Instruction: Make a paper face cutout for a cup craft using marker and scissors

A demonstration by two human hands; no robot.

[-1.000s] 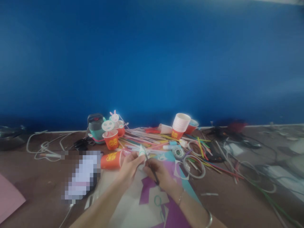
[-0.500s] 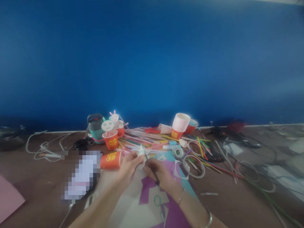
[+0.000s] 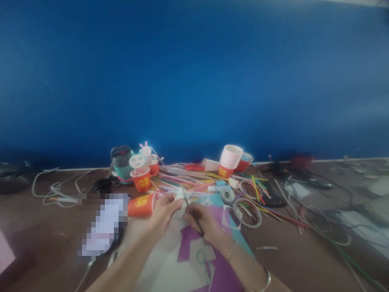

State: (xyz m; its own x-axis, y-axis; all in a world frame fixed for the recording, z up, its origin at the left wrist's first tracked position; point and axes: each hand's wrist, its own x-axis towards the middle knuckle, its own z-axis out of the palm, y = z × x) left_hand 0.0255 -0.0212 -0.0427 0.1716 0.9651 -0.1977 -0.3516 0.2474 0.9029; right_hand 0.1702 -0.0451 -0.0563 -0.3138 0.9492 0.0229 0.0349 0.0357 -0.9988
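My left hand point(image 3: 166, 210) is closed, pinching a small white paper piece point(image 3: 180, 194) with a green line on it. Close beside it, my right hand point(image 3: 202, 221) is closed around dark, slim scissors point(image 3: 197, 222). Their blades point away from me and lie against the paper's right side. The fine detail where blade and paper meet is blurred. Below the hands, purple paper pieces point(image 3: 184, 245) and a white scrap with a green oval point(image 3: 201, 256) rest on larger sheets. An orange paper cup point(image 3: 141, 205) lies on its side by my left hand.
Behind the hands spread many coloured sticks point(image 3: 179, 174). Rabbit-face cutouts point(image 3: 137, 161) stand at an upright orange cup point(image 3: 141, 180). Stacked cups point(image 3: 231, 158) stand farther right, near a tape roll point(image 3: 227, 195). A phone point(image 3: 105, 225) lies left; cables point(image 3: 322, 227) lie right.
The view has shifted slightly, and less of the pink sheet shows at the left edge. Both hands keep nearly the same hold on the paper and the scissors.
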